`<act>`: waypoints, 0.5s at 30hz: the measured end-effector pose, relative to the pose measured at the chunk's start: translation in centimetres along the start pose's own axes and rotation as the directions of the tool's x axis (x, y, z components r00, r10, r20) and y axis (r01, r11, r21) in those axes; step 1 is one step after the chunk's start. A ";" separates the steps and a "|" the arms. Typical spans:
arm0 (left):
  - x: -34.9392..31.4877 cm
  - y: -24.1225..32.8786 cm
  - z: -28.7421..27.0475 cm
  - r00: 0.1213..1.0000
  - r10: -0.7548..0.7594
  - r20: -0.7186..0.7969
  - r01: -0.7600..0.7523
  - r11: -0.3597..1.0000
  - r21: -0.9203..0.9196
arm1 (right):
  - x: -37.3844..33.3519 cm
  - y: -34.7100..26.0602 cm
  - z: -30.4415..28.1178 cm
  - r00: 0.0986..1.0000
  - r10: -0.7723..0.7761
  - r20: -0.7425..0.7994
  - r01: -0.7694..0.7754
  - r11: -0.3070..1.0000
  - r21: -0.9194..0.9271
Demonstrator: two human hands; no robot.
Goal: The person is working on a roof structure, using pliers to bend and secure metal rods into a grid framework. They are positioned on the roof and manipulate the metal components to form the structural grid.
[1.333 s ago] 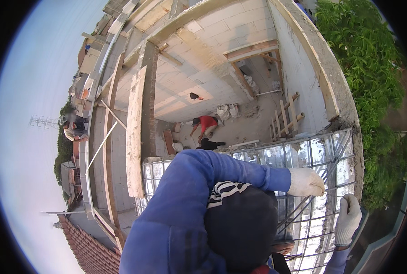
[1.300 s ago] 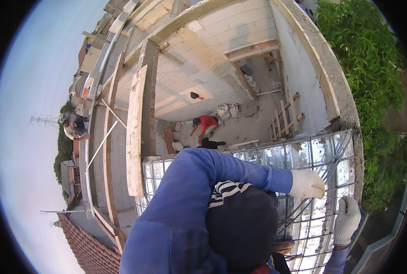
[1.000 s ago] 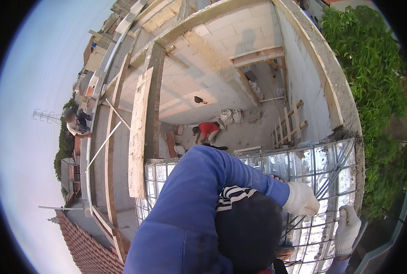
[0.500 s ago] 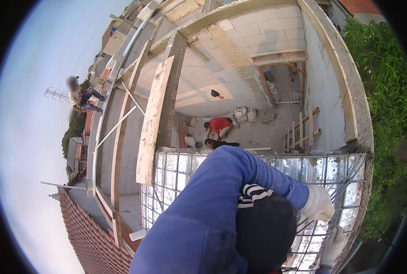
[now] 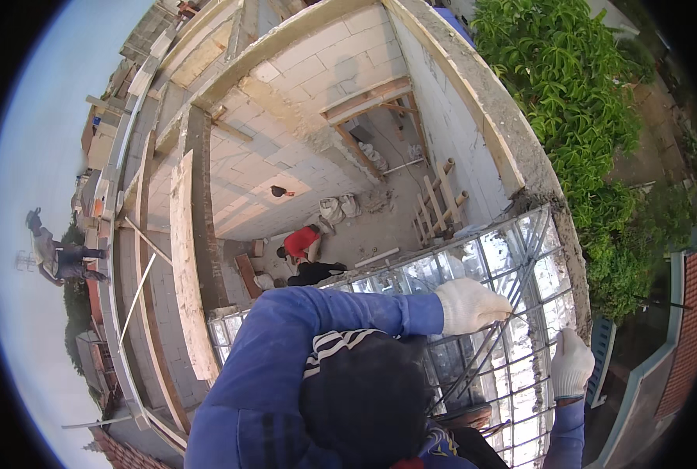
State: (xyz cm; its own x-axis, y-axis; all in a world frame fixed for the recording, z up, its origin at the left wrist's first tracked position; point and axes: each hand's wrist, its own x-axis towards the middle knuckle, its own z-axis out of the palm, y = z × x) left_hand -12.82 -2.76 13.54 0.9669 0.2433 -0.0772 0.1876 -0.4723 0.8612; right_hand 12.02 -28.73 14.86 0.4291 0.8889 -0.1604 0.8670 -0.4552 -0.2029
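Rebar: steel bars (image 5: 485, 356) are lying in a partial grid over the shiny foil-faced panels (image 5: 512, 258) of the deck, near the wall edge.
Left hand: white-gloved left hand (image 5: 468, 306) is curling its fingers around a diagonal bar at its upper end.
Right hand: gloved right hand (image 5: 572, 364) is resting on the mesh near the outer edge; whether it is gripping a bar, I cannot tell.
Progress: several bars are already crossing each other; the diagonal one is sitting loose across them, so I judge the mat is unfinished.
Below: a person in red (image 5: 302, 241) is crouching on the floor beside sacks.
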 end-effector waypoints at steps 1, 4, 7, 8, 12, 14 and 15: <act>1.1 -0.1 -1.0 0.990 0.066 -0.127 -0.061 0.997 0.043 | -0.3 -1.9 -0.5 0.985 -0.074 0.154 0.073 0.997 0.008; 3.3 -0.6 -4.6 0.979 -0.020 -0.202 0.063 0.977 0.206 | -0.4 -7.2 -3.1 0.856 -0.386 0.343 0.172 0.839 0.516; 4.3 -0.5 -5.1 0.997 -0.075 -0.005 0.070 0.911 0.407 | 0.3 -7.4 -8.8 0.946 -0.311 0.097 0.131 0.637 0.760; 3.6 -0.1 -5.2 0.986 -0.085 0.143 0.018 0.908 0.418 | 1.5 -4.8 -9.5 0.982 -0.189 -0.013 0.155 0.761 0.630; 1.3 7.4 -2.7 0.940 0.208 0.269 -0.263 0.947 0.186 | 2.0 3.7 -4.5 0.982 0.023 0.190 -0.048 0.990 0.131; 2.9 9.2 -2.5 0.995 0.102 0.011 -0.103 0.991 0.089 | -1.2 -0.1 -1.3 0.921 -0.061 0.385 0.020 0.994 0.109; 4.6 9.6 -2.6 0.994 0.110 -0.008 -0.109 0.988 0.114 | -3.8 -2.6 0.2 0.871 -0.108 0.479 0.030 0.986 0.166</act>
State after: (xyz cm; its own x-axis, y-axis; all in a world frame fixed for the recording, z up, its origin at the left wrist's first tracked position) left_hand -7.04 -3.97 22.76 0.9803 0.1963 0.0224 0.0997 -0.5893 0.8017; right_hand 8.06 -30.97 15.77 0.1595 0.7987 -0.5803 0.8256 -0.4302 -0.3652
